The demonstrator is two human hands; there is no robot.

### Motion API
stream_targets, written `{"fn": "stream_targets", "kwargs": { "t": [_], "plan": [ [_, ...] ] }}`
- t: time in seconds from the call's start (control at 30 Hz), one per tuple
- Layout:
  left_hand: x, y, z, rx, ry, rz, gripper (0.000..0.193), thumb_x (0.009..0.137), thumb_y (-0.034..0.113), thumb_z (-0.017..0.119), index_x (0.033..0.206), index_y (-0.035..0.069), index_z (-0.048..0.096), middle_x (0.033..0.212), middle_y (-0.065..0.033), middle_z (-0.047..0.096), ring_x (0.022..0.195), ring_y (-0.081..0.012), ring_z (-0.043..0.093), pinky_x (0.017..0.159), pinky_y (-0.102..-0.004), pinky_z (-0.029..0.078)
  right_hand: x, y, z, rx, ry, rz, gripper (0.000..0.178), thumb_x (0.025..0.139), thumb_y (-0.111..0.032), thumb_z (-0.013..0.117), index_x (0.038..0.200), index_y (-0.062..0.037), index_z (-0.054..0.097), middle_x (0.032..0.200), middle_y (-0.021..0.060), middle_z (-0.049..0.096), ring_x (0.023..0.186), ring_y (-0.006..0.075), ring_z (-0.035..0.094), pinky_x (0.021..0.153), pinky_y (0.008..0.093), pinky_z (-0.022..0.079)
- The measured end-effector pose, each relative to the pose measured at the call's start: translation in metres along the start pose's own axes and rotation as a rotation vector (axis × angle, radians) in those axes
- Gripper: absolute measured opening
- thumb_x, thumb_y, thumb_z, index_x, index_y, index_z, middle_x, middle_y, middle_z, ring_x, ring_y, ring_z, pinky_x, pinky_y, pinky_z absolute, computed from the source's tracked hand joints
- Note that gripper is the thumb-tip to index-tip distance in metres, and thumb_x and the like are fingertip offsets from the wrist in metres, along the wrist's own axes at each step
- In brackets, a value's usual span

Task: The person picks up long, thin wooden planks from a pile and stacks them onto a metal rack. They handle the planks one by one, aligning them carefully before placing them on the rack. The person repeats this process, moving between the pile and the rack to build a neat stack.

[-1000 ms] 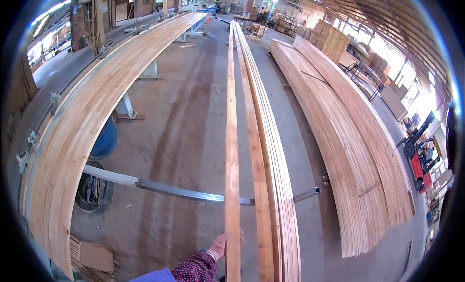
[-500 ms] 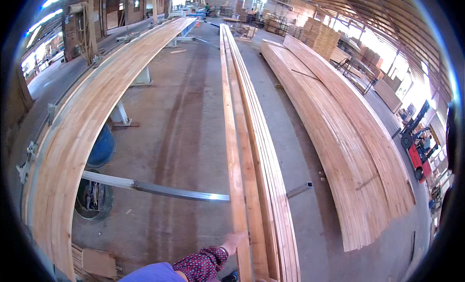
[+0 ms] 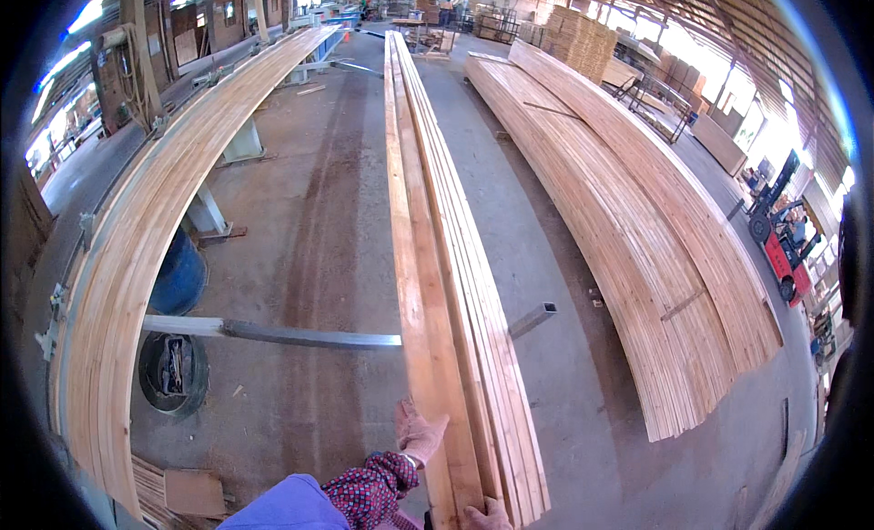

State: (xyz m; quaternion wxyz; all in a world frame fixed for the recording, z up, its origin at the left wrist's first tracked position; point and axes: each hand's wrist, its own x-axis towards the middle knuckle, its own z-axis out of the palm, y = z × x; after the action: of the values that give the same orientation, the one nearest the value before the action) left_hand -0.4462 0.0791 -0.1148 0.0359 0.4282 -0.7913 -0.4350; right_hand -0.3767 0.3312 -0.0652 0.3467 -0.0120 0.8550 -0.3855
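"Boards lie where?"
"Across the metal bar, short of its right end; left hand clasps their left edge."
"Right hand?"
"Cut off below; cannot tell its grip. Floor stretches beyond their right edge."

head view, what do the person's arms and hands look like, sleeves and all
The left hand is bare; its dark sleeve has a small pink-red and pale blue pattern, with plain violet-blue fabric higher up. The right hand also looks bare; no right sleeve shows.
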Motion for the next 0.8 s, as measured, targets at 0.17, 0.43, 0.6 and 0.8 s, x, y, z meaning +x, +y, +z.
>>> {"fn": "stream_targets", "kwargs": {
  "t": [0.17, 0.43, 0.6, 0.8],
  "plan": [
    [-0.073, 0.022, 0.025, 0.544, -0.207, 0.276, 0.098, 0.086, 0.063, 0.052, 0.153, -0.003, 0.022, 0.158, -0.0252, 0.023, 0.148, -0.0447, 0.014, 0.121, -0.0543, 0.002, -0.015, 0.012, -0.023, 0.03, -0.142, -0.055, 0.057, 0.089, -0.03, 0.07, 0.139, -0.0077, 0.052, 0.125, 0.0188, 0.065, 0.118, 0.0314, 0.061, 0.1, 0.037, 0.048],
    [-0.12, -0.001, 0.121, 0.656, 0.241, 0.139, 0.084, 0.092, 0.057, 0.041, 0.149, -0.004, 0.034, 0.158, -0.0241, 0.027, 0.148, -0.0437, 0.017, 0.121, -0.0569, 0.002, -0.05, 0.049, -0.142, 0.623, -0.41, -0.034, 0.048, 0.091, -0.017, 0.068, 0.132, 0.005, 0.056, 0.124, 0.0138, 0.064, 0.113, 0.0211, 0.06, 0.096, 0.0312, 0.049],
    [-0.125, 0.021, 0.121, 0.58, 0.219, 0.092, 0.081, 0.093, 0.055, 0.04, 0.149, -0.003, 0.034, 0.159, -0.0213, 0.026, 0.15, -0.0394, 0.012, 0.122, -0.0542, 0.0, -0.012, 0.133, -0.187, 0.745, -0.174, 0.096, 0.055, 0.088, -0.019, 0.072, 0.13, 0.0113, 0.054, 0.109, 0.0154, 0.07, 0.097, 0.022, 0.067, 0.081, 0.0311, 0.055],
    [-0.127, 0.022, 0.121, 0.539, 0.2, 0.075, 0.077, 0.092, 0.051, 0.045, 0.148, 0.0, 0.037, 0.159, -0.0175, 0.028, 0.15, -0.0366, 0.013, 0.123, -0.051, 0.001, 0.03, 0.131, -0.238, 0.61, -0.214, 0.105, 0.042, 0.092, -0.018, 0.067, 0.126, 0.0059, 0.059, 0.109, 0.0124, 0.07, 0.101, 0.0211, 0.068, 0.087, 0.0314, 0.054]
  ]
}}
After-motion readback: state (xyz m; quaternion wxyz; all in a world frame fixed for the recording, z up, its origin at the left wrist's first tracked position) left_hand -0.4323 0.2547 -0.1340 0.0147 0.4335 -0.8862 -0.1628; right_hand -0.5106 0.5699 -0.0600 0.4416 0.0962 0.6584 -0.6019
